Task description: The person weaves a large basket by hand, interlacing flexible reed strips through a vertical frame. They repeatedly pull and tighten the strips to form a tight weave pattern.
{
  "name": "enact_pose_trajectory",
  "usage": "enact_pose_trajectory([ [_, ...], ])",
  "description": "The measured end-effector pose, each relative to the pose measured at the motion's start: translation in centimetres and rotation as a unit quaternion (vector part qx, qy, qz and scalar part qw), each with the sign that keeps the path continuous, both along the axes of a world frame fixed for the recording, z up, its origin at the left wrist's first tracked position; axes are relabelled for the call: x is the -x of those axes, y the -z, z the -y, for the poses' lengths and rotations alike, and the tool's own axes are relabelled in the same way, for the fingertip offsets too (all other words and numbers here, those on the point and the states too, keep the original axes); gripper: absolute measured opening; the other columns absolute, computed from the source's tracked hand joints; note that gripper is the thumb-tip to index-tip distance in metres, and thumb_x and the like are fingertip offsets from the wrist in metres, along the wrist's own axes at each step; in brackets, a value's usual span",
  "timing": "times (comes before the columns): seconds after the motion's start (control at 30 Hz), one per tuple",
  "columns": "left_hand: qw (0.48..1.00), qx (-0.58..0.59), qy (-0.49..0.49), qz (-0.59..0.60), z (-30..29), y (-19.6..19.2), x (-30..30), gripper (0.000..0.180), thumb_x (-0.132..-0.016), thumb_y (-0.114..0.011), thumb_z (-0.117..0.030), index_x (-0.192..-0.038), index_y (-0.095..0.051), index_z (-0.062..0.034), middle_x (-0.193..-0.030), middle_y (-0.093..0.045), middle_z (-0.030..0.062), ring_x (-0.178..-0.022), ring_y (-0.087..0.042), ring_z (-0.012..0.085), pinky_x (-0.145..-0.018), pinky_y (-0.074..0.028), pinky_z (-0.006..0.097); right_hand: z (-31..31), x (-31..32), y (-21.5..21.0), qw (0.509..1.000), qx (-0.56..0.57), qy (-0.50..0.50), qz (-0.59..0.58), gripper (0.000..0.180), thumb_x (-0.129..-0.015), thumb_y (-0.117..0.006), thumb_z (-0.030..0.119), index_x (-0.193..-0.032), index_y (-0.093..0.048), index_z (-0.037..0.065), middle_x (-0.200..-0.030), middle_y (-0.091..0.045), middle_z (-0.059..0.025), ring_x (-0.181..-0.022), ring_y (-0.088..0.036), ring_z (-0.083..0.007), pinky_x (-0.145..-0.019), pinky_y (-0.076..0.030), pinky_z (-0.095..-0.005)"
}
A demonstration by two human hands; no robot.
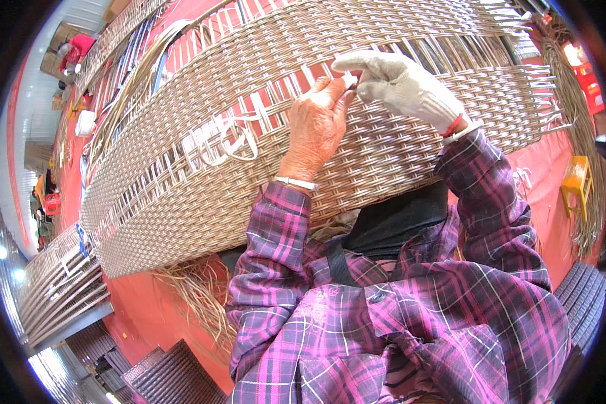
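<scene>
A large woven panel of flat beige strips (pixel 182 195) curves across the view, resting against my lap. My left hand (pixel 316 124) is bare and lies on the weave, its fingertips pinching a pale weaving strip (pixel 349 81) at an unwoven gap. My right hand (pixel 400 84), in a light grey glove with a red wrist band, meets it from the right and pinches the same strip. Loose strip ends (pixel 225 138) curl out of the weave to the left of my left hand. Upright strips (pixel 283 91) stand bare in the gap.
A red floor (pixel 141 310) lies below. Loose straw-coloured strands (pixel 195 289) pile by my left knee. Other woven frames (pixel 64 283) stack at lower left, dark woven panels (pixel 172 377) at the bottom. A yellow stool (pixel 576 182) stands at right. A person in red (pixel 74 50) is far off.
</scene>
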State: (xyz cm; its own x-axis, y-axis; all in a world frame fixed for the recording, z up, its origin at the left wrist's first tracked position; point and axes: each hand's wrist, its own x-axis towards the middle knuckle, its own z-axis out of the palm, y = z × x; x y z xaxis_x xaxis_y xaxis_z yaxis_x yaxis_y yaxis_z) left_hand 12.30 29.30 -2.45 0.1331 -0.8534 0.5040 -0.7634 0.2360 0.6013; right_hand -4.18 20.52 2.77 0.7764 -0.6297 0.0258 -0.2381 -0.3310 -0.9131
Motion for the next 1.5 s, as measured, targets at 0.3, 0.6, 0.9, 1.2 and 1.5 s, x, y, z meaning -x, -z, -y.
enact_pose_trajectory([
  [0.3, 0.982, -0.071, -0.121, 0.129, -1.1, -0.1, -1.7, 0.009, -0.085, -0.067, -0.015, -0.089, -0.072, -0.0089, -0.080, -0.071, 0.0088, -0.068, -0.068, 0.0232, -0.063, -0.052, 0.034, 1.6, -3.8, 2.0, 0.991, 0.039, 0.003, -0.125, 0.062, -0.094, -0.054, 0.003, -0.151, -0.032, 0.016, -0.096, -0.067, -0.0093, -0.060, -0.059, -0.0131, -0.056, -0.053, -0.0276],
  [0.6, 0.981, -0.085, -0.154, -0.081, 1.2, 2.7, -2.6, 0.010, -0.081, -0.072, -0.020, -0.084, -0.072, -0.0096, -0.071, -0.068, 0.0112, -0.065, -0.066, 0.0317, -0.059, -0.049, 0.042, 3.4, -5.1, 2.1, 0.977, 0.025, -0.106, -0.186, 0.064, -0.095, -0.051, 0.003, -0.152, -0.031, 0.024, -0.076, -0.062, -0.0047, -0.062, -0.058, -0.0138, -0.055, -0.050, -0.0292],
  [0.9, 0.985, 0.096, -0.145, 0.020, 0.7, 2.4, -0.6, 0.013, -0.086, -0.071, -0.014, -0.093, -0.074, -0.0044, -0.090, -0.065, 0.0106, -0.080, -0.065, 0.0252, -0.072, -0.050, 0.034, 3.6, 0.3, 1.3, 0.980, -0.180, 0.015, 0.080, 0.041, -0.094, -0.061, 0.011, -0.135, -0.057, 0.014, -0.076, -0.059, 0.0023, -0.050, -0.040, 0.0008, -0.043, -0.031, -0.0146],
  [1.2, 0.998, -0.003, -0.026, 0.056, 4.1, 0.3, 3.4, 0.013, -0.086, -0.068, -0.018, -0.094, -0.072, -0.0090, -0.091, -0.071, 0.0090, -0.078, -0.068, 0.0291, -0.067, -0.051, 0.039, 3.1, 4.8, -0.6, 0.998, 0.031, 0.039, 0.034, 0.041, -0.094, -0.056, 0.002, -0.133, -0.059, 0.014, -0.077, -0.053, 0.0059, -0.053, -0.038, -0.0004, -0.045, -0.032, -0.0165],
  [1.5, 0.988, -0.032, -0.094, 0.118, 1.9, -0.2, 1.0, 0.011, -0.085, -0.067, -0.019, -0.083, -0.071, -0.0089, -0.074, -0.069, 0.0107, -0.065, -0.067, 0.0277, -0.059, -0.051, 0.038, 4.1, -0.2, 1.9, 0.983, 0.098, 0.021, -0.155, 0.062, -0.094, -0.051, 0.006, -0.151, -0.031, 0.016, -0.102, -0.068, -0.0146, -0.063, -0.065, -0.0163, -0.061, -0.056, -0.0321],
])
